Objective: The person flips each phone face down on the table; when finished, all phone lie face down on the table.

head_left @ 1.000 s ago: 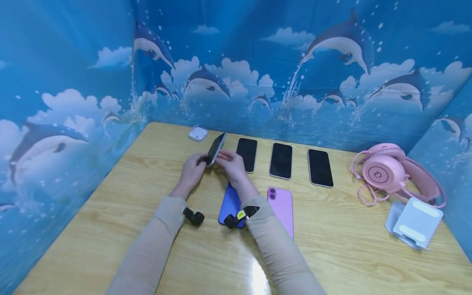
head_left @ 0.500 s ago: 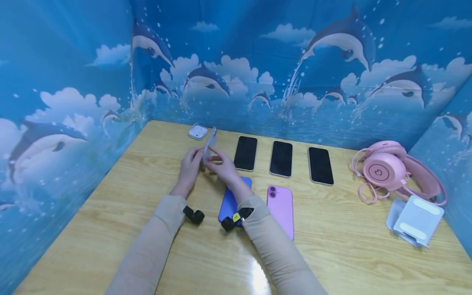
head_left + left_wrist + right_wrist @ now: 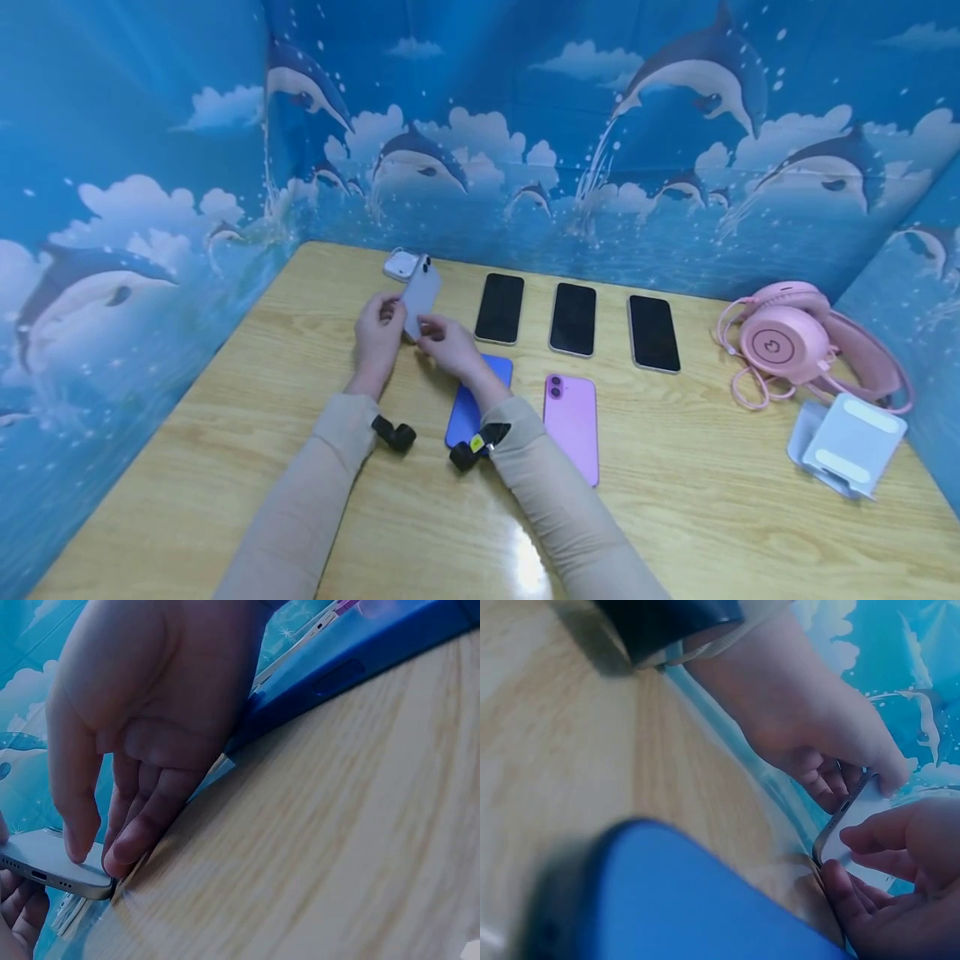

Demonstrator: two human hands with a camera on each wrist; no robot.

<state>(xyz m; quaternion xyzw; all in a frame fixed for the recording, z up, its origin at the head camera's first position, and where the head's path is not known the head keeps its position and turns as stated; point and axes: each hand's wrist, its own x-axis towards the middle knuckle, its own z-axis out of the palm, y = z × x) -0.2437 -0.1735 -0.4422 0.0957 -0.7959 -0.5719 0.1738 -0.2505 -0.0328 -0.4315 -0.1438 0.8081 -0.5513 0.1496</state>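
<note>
Both hands hold a silver-white phone (image 3: 419,293) tilted up off the wooden table (image 3: 225,433), its back and camera lenses facing me. My left hand (image 3: 388,315) grips its left edge and my right hand (image 3: 429,330) pinches its lower end. In the left wrist view the right hand (image 3: 97,847) has thumb and fingers on the phone's (image 3: 45,864) bottom edge with the port. The right wrist view shows the left hand (image 3: 855,776) curled behind the phone (image 3: 853,819). A blue phone (image 3: 480,392) lies flat under my right forearm.
A pink phone (image 3: 573,425) lies back up beside the blue one. Three dark-screened phones (image 3: 573,318) lie in a row behind. A white earbud case (image 3: 399,265) sits at the back left; pink headphones (image 3: 780,346) and a white stand (image 3: 843,446) at the right.
The held phone has been turned about its long edge, from screen showing, through edge-on, to back facing me. Both hands shifted slightly left with it.
</note>
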